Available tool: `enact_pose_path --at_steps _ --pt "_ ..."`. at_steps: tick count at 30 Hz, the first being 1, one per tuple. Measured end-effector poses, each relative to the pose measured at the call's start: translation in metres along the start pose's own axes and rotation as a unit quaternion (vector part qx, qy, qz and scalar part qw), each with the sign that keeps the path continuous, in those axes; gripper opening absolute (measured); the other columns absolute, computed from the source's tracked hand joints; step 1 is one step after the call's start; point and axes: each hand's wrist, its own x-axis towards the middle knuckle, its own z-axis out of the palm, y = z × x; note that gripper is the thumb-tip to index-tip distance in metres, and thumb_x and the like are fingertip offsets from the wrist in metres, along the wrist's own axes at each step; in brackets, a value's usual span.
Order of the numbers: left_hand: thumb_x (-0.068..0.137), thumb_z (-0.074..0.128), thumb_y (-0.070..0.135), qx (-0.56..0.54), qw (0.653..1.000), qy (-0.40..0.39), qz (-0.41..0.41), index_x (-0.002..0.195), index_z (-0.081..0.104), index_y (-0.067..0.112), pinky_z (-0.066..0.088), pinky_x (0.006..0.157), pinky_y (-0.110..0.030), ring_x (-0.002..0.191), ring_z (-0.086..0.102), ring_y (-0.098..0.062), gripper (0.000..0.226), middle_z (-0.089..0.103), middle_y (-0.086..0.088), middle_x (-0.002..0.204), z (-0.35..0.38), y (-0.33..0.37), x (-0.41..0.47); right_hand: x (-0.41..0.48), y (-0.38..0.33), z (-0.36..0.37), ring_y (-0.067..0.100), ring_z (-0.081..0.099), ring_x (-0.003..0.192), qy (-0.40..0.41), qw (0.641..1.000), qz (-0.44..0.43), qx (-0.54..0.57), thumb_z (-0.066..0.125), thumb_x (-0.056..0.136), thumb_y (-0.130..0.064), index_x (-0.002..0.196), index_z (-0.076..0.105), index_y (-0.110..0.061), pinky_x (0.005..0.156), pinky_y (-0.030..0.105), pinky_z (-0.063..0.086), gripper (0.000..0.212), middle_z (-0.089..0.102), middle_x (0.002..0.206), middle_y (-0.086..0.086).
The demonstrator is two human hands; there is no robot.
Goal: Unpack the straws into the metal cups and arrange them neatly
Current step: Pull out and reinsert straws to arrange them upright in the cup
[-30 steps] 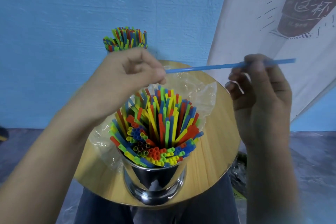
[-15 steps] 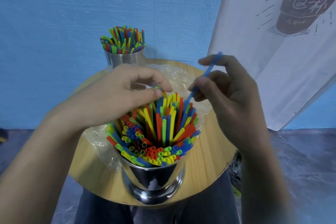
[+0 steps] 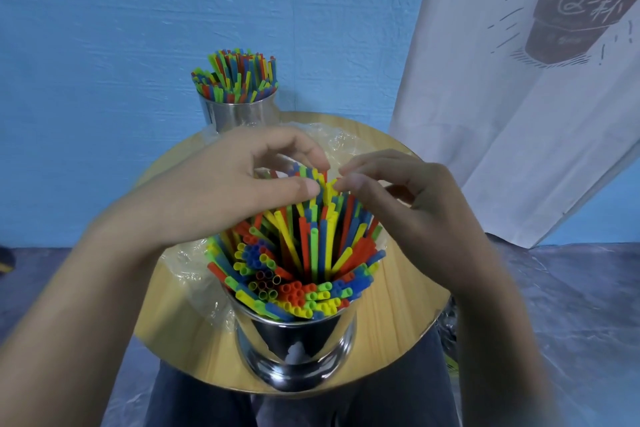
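Blue wall behind, white printed banner hanging at right, round wooden surface in front. Near its front edge, a shiny metal cup crammed with coloured straws, splayed and leaning. Behind it, a second cup, likewise filled. Crumpled clear wrapper lying beside the near cup. Left hand curled over the far straw tops, thumb and forefinger closing round them; right hand pinching yellow tips just beside. Best done gently: gather the leaning tops toward the centre, press lightly to level the ends, avoid tipping the cup.
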Motion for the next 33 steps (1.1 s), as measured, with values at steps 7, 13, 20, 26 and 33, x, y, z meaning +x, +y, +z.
enact_pose_path --at_steps 7,13,20,26,33 --pt "0.079 0.070 0.057 0.002 0.999 -0.036 -0.031 0.112 0.070 0.048 0.056 0.095 -0.036 0.103 0.070 0.001 0.034 0.070 0.028 0.116 0.002 0.005 0.001 0.000 0.008 -0.011 0.015 0.070 0.081 0.032 0.999 0.019 0.004 0.055 0.103 -0.031 0.097 0.077 -0.024 0.063 0.030 0.053 0.023 0.074 0.089 -0.009" --pt "0.080 0.075 0.056 0.023 0.998 0.037 -0.054 0.099 0.074 0.047 0.058 0.090 -0.044 0.085 0.074 -0.007 0.021 0.071 0.017 0.105 0.002 0.004 0.005 -0.002 0.007 -0.017 0.009 0.067 0.071 -0.042 0.998 0.045 0.002 0.053 0.100 -0.049 0.097 0.076 -0.022 0.062 0.018 0.047 0.035 0.072 0.081 -0.012" --pt "0.073 0.064 0.063 0.088 0.988 0.102 -0.074 0.095 0.070 0.047 0.057 0.087 -0.044 0.082 0.072 -0.005 0.029 0.072 0.022 0.101 0.003 0.005 0.000 0.002 -0.007 -0.015 0.010 0.068 0.086 -0.112 0.991 0.072 0.000 0.062 0.095 -0.048 0.096 0.075 -0.031 0.067 0.019 0.050 0.022 0.075 0.093 -0.014" --pt "0.085 0.073 0.054 0.094 0.986 0.122 -0.061 0.094 0.072 0.045 0.056 0.089 -0.041 0.087 0.069 0.003 0.013 0.072 0.025 0.099 0.006 0.003 -0.003 0.007 -0.011 -0.010 0.004 0.066 0.081 -0.112 0.991 0.072 -0.003 0.064 0.098 -0.029 0.091 0.073 -0.027 0.066 0.017 0.051 0.012 0.073 0.088 -0.016" --pt "0.091 0.074 0.038 0.026 0.996 0.081 0.003 0.096 0.075 0.040 0.053 0.092 -0.030 0.101 0.066 0.006 0.005 0.073 0.026 0.102 0.009 0.004 -0.005 0.008 -0.013 -0.006 0.015 0.069 0.093 -0.086 0.995 0.034 0.026 0.064 0.093 -0.031 0.092 0.072 -0.026 0.072 0.026 0.056 0.010 0.074 0.092 -0.009"
